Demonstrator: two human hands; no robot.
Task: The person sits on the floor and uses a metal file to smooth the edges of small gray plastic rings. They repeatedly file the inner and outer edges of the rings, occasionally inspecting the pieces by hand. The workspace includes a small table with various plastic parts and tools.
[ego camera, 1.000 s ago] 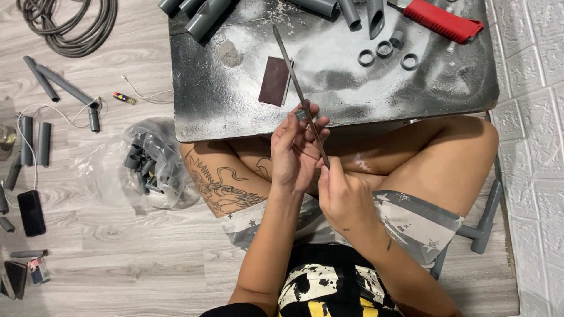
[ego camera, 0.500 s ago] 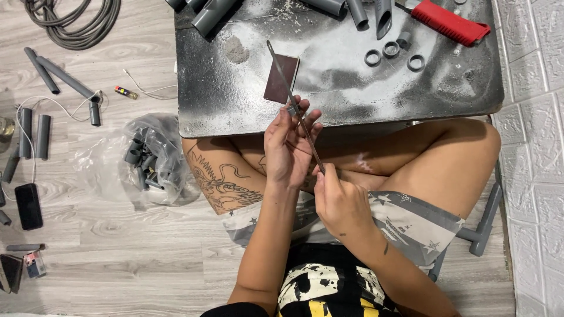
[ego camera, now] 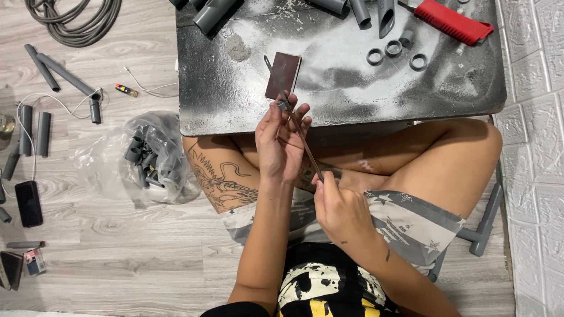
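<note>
Left hand (ego camera: pixel 281 141) fingers pinching a small grey ring (ego camera: pixel 282 105), right hand (ego camera: pixel 341 206) fingers closed on a thin metal file (ego camera: pixel 296 126) angled across it, dusty surface (ego camera: pixel 247 100) just beyond

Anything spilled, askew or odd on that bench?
Yes: pale dust smeared across the dark bench top, with a small heap near its left end. Pipe offcuts lie scattered on the floor. Both hands hold a thin rod.

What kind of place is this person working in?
Probably a home workshop on the floor. A low dusty work table holds cut grey pipe pieces and rings, a clear bag of pipe fittings lies on the wood floor, and a coiled hose sits nearby.
</note>
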